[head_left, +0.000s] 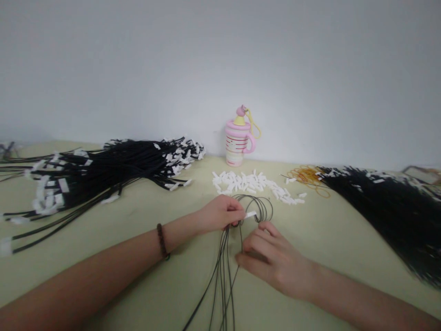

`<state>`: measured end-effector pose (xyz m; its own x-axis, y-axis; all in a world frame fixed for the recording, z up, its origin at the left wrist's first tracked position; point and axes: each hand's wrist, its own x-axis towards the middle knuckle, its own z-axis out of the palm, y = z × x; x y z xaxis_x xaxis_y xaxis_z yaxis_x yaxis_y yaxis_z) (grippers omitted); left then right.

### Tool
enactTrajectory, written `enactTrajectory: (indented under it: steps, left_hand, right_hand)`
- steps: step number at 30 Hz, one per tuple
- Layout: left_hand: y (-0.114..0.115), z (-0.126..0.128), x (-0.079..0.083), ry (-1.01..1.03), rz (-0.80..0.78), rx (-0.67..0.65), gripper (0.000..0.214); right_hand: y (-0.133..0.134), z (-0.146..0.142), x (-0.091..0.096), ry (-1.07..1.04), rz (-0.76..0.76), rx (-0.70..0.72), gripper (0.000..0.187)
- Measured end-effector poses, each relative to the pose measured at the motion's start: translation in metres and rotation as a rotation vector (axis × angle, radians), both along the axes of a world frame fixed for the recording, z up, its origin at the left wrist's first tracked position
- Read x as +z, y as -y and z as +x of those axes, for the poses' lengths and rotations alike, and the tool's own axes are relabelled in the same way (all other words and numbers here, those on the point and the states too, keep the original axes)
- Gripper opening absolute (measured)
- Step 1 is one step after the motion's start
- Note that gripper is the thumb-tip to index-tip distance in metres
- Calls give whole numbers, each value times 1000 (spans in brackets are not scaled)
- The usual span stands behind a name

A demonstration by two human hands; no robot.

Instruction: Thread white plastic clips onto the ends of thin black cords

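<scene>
My left hand (220,212) is closed in a pinch on a small white clip (250,214) at the looped ends of several thin black cords (225,271). The cords curl into loops (260,207) just beyond my fingers and trail back toward me across the table. My right hand (272,257) lies just to the right of the cords with its fingers curled, the fingertips touching the strands. A dark bead bracelet (161,240) sits on my left wrist.
A pile of loose white clips (255,184) lies beyond my hands. A big heap of black cords with white clips (103,172) fills the left, and another black cord bundle (386,207) the right. Yellow rubber bands (306,175) and a pink cup (237,140) stand near the wall.
</scene>
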<state>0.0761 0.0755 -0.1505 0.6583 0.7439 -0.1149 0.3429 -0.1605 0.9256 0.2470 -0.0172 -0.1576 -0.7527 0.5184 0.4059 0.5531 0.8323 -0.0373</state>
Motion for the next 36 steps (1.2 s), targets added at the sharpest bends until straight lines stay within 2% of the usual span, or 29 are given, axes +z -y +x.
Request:
enactTrajectory:
  steps: [3,6,9,11,15,17,21,24,26,29,32,34,36]
  left_hand:
    - [0,-1,1,4,-8,-16,23]
    - [0,-2,2,-5,-11,-26,25]
    - [-2,-4,1,-2,-25,-10,25]
    - [-3,-4,0,9,-35,-2,25]
    - [-4,-4,-2,35,-35,13,26]
    - [-4,-4,-3,38,-40,28,25]
    - [-2,-3,-2,61,-75,70,23]
    - [-3,-2,0,107,-119,118,22]
    - [-3,-1,1,131,-157,150,20]
    - [-4,-1,3,134,-208,173,19]
    - [-5,-2,5,129,-237,164,19]
    - [-5,-1,6,125,-256,165,18]
    - [-5,-1,6,120,-265,177,19]
  right_hand:
    - [-5,7,9,-329,-176,-68,12]
    - [-21,18,21,-855,-510,-258,13]
    - [-43,33,30,-1340,-762,-321,14]
    - [-54,45,34,-1525,-816,-317,14]
    - [-69,69,43,-1738,-934,-313,12]
    - [-73,81,50,-1804,-920,-301,11]
    - [-78,96,60,-1795,-803,-315,13]
    - [-77,93,53,-1615,-766,-394,15]
    - [-72,81,42,-1486,-771,-459,17]
    - [-57,52,22,-1324,-882,-498,18]
    - [-36,27,8,-969,-972,-528,22]
    - [-25,18,4,-803,-934,-525,27]
    - [-18,17,2,-726,-845,-495,27]
